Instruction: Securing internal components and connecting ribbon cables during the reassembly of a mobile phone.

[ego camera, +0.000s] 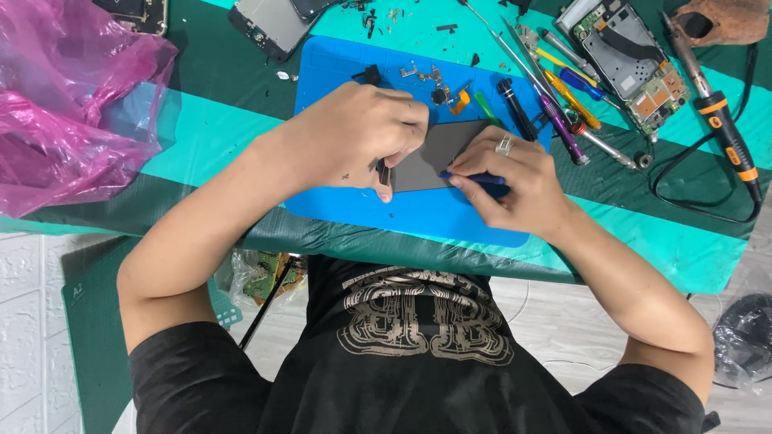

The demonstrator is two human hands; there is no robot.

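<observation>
Teal-and-dark-green striped table (209, 137), blue work mat (338, 68) laid near its front edge, centred before the person. Grey flat panel (438, 149), likely a phone part, lies on the mat's front half.

Left hand (358, 133) curled shut over the panel's left end, fingertips pinching something small and dark at its corner; looks like it pins the panel so it can't slide. Right hand (507, 177) closed around a thin blue tool (474, 178), tip set against the panel's front edge, held low and flat, probably to work along the seam.

Small screws and metal bits (426, 76) sit at the mat's back edge, out of the hands' way. Screwdrivers and tweezers (563, 104) fan out just off the mat's right corner, within reach. Opened phone with bare circuit board (635, 60) toward the table's back right; soldering iron (720, 112) beside it, well apart from the hands. Pink plastic bag (72, 112) on the left edge.
</observation>
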